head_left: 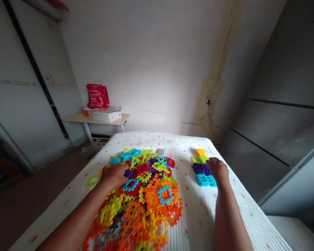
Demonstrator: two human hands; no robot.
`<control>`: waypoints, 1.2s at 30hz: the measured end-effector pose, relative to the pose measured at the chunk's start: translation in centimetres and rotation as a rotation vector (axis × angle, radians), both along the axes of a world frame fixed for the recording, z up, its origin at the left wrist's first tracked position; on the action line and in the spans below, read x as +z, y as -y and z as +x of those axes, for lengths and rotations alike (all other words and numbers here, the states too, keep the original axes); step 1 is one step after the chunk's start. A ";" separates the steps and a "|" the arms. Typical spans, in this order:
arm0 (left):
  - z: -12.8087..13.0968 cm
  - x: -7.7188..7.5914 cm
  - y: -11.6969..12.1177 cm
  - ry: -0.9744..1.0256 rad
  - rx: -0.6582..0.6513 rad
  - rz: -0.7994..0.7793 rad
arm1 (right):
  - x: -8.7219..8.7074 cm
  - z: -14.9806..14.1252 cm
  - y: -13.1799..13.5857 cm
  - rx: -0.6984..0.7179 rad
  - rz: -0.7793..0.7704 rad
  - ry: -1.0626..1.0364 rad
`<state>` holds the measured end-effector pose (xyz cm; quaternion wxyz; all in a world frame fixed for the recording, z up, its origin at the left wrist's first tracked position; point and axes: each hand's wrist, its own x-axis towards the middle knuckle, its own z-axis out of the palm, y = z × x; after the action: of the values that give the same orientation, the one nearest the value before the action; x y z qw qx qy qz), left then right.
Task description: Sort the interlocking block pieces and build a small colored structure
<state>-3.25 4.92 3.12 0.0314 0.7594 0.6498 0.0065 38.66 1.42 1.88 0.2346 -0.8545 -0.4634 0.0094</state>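
A heap of square, notched interlocking plastic pieces [153,198] in orange, yellow, green, red, purple, blue and grey lies on the bed. My left hand [114,176] is on the far left part of that heap, its fingers bent around a purple interlocking piece [128,173]. To the right, sorted pieces sit in a short column: a yellow piece [201,152], green pieces [202,159], purple pieces [201,169] and light blue pieces [205,180]. My right hand [219,169] is closed at the column's right side, fingertips at a green piece; its grip is partly hidden.
The bed has a white ribbed cover [193,216] with small red marks. Behind it on the left, a small table [81,118] bears a red bag [97,96] and a white box [107,115]. Grey cabinets [282,115] stand to the right, and a wall closes the far end.
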 end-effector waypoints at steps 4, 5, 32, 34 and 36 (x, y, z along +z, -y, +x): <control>0.1 0.0 0.1 0.078 -0.005 0.045 | 0.0 -0.1 -0.2 0.017 -0.005 -0.003; 0.1 0.1 0.1 0.110 -0.001 0.062 | 0.0 -0.1 -0.2 0.015 -0.006 0.000; 4.9 0.6 0.5 1.401 0.026 -0.151 | -0.2 -20.1 0.0 0.951 0.376 -0.530; 5.1 0.8 0.9 1.399 0.031 -0.153 | 0.1 -20.3 0.3 0.876 0.413 -0.465; 5.4 1.0 1.3 1.390 0.029 -0.151 | 0.5 -20.6 0.6 0.831 0.414 -0.416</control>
<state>2.17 3.66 4.08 0.4925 0.5661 0.4880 0.4459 18.10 0.82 2.34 0.4628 -0.5134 -0.6999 0.1800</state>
